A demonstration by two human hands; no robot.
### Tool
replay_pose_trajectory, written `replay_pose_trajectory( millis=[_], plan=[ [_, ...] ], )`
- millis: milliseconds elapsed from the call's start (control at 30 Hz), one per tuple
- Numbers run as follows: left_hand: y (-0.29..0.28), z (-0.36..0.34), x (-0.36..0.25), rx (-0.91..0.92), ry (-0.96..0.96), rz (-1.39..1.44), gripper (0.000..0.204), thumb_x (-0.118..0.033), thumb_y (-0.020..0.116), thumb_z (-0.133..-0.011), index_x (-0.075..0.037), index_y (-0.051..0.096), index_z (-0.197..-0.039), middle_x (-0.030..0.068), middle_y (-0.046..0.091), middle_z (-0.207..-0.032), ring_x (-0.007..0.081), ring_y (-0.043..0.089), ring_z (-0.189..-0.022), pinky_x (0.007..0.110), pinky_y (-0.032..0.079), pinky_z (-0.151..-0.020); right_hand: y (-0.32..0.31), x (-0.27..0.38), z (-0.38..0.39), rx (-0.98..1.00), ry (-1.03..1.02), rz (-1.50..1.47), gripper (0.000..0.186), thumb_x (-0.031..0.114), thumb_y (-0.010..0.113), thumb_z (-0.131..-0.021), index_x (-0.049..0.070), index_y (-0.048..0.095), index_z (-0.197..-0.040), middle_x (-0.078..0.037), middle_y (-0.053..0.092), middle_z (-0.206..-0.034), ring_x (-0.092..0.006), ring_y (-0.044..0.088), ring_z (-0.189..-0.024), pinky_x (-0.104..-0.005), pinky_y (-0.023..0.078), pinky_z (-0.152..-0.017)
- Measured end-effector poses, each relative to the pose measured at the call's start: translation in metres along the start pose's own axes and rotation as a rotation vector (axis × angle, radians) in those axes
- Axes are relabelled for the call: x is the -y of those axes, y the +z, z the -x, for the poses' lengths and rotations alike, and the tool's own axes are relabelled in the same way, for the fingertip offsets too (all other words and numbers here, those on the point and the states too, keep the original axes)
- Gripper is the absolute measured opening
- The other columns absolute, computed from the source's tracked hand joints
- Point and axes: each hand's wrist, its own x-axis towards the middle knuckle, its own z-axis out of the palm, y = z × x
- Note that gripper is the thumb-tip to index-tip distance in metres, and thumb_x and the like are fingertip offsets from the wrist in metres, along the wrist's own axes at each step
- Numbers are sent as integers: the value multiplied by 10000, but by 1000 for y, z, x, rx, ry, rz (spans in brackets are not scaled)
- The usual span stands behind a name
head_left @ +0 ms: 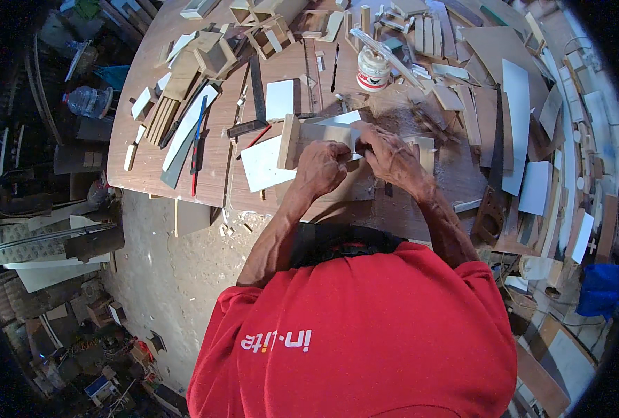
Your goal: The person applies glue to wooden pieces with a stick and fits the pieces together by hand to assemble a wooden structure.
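Note:
A pale wooden piece with an upright end block point(288, 139) and a grey-beige face point(323, 129) lies before me on the workbench. My left hand point(323, 167) has curled fingers pressed at its front, beside the end block. My right hand point(393, 160) is closed just right of that, fingers bent around a small light edge near the piece; exactly what either hand grips is hidden. A white board point(261, 167) lies under the left side, another wooden block point(421, 150) behind my right hand. A white jar point(373, 73) with a long stick across its top stands beyond.
The brown workbench point(135, 174) carries offcuts point(212, 56), long white strips point(515, 125), a dark straightedge point(256, 90), a red-and-blue tool point(199, 143) and a dark handsaw point(490, 216). Stacked boards point(581, 139) line the right; clutter and a water bottle point(87, 102) are at left.

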Motion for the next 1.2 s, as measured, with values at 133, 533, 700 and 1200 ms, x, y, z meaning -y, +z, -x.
replay_pose_trajectory(
  millis=[133,533,700,1200],
  plan=[
    [0,-1,1,19,-36,32,153,-51,621,-751,8,708,-863,212,679,-856,391,661,-784,419,528,-724,1,4,3,3,114,10,401,-5,563,-797,-9,459,-1184,-227,620,-1090,-397,602,-1049,-460,479,-909],
    [4,0,-2,-127,-70,204,175,-53,615,-770,23,705,-899,243,670,-851,396,665,-772,424,525,-705,30,-31,9,-560,449,-156,211,60,602,-855,-9,532,-1040,-194,671,-929,-325,666,-921,-427,502,-825],
    [5,-2,-5,-133,-141,259,160,-85,623,-813,40,697,-881,259,655,-797,405,662,-732,422,516,-674,21,-26,19,-380,320,-21,230,85,632,-817,35,586,-1037,-168,648,-956,-353,629,-947,-434,495,-830],
    [7,-1,1,-20,-265,349,224,-145,586,-928,46,699,-963,132,692,-738,155,619,-662,311,495,-634,12,0,7,-272,-30,118,138,87,668,-802,45,615,-922,-107,598,-889,-312,613,-844,-413,505,-744]
  ],
)
